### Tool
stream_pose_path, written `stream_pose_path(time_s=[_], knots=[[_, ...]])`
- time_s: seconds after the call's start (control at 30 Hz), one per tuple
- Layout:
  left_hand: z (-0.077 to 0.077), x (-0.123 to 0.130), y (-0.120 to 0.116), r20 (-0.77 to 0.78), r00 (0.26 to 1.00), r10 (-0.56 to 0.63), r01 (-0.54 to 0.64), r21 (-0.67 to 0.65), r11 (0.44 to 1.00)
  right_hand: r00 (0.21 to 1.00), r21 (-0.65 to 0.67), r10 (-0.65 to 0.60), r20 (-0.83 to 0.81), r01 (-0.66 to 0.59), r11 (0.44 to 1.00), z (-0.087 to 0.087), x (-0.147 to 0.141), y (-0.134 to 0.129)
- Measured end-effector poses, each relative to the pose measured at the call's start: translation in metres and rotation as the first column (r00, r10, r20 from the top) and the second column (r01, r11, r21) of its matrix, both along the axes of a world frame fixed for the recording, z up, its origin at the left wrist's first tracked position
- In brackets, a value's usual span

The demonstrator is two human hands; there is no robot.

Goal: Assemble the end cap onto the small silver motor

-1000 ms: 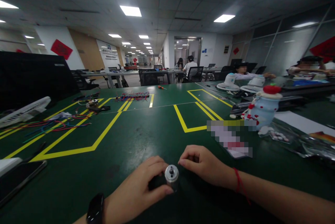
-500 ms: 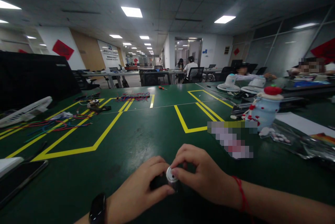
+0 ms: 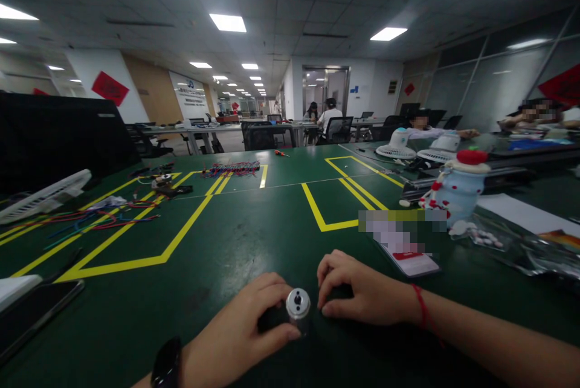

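Note:
A small silver motor (image 3: 298,302) stands upright on the green tabletop, a dark shaft hole and smaller holes visible on its round top face. My left hand (image 3: 254,315) is closed around its left side, thumb in front and fingers behind. Just to the right of the motor, apart from it, my right hand (image 3: 348,288) rests low over the table. Its fingers are curled, with thumb and index fingertips close together; whatever lies between them, if anything, is too small or hidden to see.
Yellow tape (image 3: 122,265) marks the table. Loose wires (image 3: 113,213) and a phone (image 3: 40,309) are to the left, a wire bundle (image 3: 233,168) and screwdriver (image 3: 281,153) farther back. At right are a card (image 3: 414,262), a blue bottle (image 3: 462,188) and small fans (image 3: 396,145).
My right hand has moved off the motor's top to the right, uncovering its face. My left hand has stayed on the motor, almost still.

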State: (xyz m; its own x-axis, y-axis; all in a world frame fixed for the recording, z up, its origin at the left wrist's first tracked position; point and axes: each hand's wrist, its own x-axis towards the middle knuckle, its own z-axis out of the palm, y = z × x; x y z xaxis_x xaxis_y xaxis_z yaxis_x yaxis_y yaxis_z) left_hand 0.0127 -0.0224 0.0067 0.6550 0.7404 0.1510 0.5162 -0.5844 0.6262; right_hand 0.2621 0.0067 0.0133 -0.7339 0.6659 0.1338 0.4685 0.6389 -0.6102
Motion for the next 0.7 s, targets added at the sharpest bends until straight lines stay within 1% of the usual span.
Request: stream_pose_path(time_s=[0.1,0.13,0.17,0.2,0.23,0.3,0.33,0.37,0.4,0.43,0.47,0.5,0.53,0.57,0.6,0.63,0.67,0.7], knots=[[0.0,0.0,0.0,0.0,1.0,-0.003,0.003,-0.01,1.0,0.999,-0.019,0.004,-0.052,-0.005,1.0,0.002,-0.001,-0.001],[0.0,0.0,0.0,0.001,1.0,-0.004,0.004,-0.013,1.0,0.995,-0.048,-0.011,-0.096,0.006,0.999,0.002,-0.001,-0.001],[0.0,0.0,0.0,0.002,1.0,-0.006,0.006,-0.014,1.0,0.986,-0.089,-0.058,-0.154,0.045,0.995,0.001,0.0,0.001],[0.001,0.0,0.0,0.005,1.0,-0.006,0.006,-0.014,1.0,0.965,-0.14,-0.142,-0.219,0.113,0.984,-0.001,0.001,0.004],[0.001,0.0,0.0,0.007,1.0,-0.007,0.007,-0.016,1.0,0.926,-0.195,-0.254,-0.28,0.204,0.959,-0.003,0.002,0.009],[0.002,0.0,0.0,0.009,1.0,-0.01,0.011,-0.022,1.0,0.808,-0.285,-0.476,-0.347,0.393,0.874,-0.01,0.007,0.02],[0.003,-0.001,0.0,0.01,1.0,-0.012,0.012,-0.025,1.0,0.759,-0.308,-0.546,-0.354,0.457,0.834,-0.014,0.009,0.025],[0.003,-0.001,0.0,0.011,1.0,-0.013,0.014,-0.027,1.0,0.733,-0.319,-0.582,-0.352,0.491,0.811,-0.017,0.011,0.03],[0.003,-0.001,0.0,0.013,1.0,-0.016,0.017,-0.029,0.999,0.725,-0.322,-0.595,-0.345,0.504,0.801,-0.019,0.013,0.032],[0.003,-0.001,0.0,0.016,1.0,-0.017,0.017,-0.028,0.999,0.737,-0.312,-0.589,-0.331,0.504,0.805,-0.02,0.013,0.033],[0.002,-0.001,0.0,0.018,1.0,-0.016,0.016,-0.026,1.0,0.768,-0.283,-0.56,-0.31,0.488,0.826,-0.019,0.013,0.032],[0.002,-0.001,0.0,0.019,1.0,-0.015,0.016,-0.026,1.0,0.815,-0.239,-0.506,-0.282,0.451,0.86,-0.017,0.012,0.028],[0.001,-0.001,0.001,0.017,1.0,-0.015,0.015,-0.025,1.0,0.874,-0.185,-0.421,-0.242,0.385,0.904,-0.014,0.01,0.024],[0.0,-0.001,0.001,0.015,1.0,-0.014,0.015,-0.025,1.0,0.932,-0.125,-0.31,-0.189,0.29,0.949,-0.012,0.008,0.018],[-0.001,-0.001,0.001,0.013,1.0,-0.013,0.013,-0.022,1.0,0.973,-0.066,-0.188,-0.136,0.181,0.981,-0.009,0.005,0.012],[-0.002,-0.002,0.001,0.012,1.0,-0.012,0.012,-0.021,1.0,0.993,-0.015,-0.08,-0.092,0.079,0.997,-0.007,0.002,0.006],[-0.002,-0.002,0.001,0.01,1.0,-0.013,0.014,-0.019,1.0,0.998,0.027,0.0,-0.059,0.002,1.0,-0.006,-0.001,0.002],[-0.003,-0.002,0.001,0.009,1.0,-0.014,0.014,-0.017,1.0,0.998,0.06,0.046,-0.039,-0.043,0.997,-0.006,-0.005,-0.002]])
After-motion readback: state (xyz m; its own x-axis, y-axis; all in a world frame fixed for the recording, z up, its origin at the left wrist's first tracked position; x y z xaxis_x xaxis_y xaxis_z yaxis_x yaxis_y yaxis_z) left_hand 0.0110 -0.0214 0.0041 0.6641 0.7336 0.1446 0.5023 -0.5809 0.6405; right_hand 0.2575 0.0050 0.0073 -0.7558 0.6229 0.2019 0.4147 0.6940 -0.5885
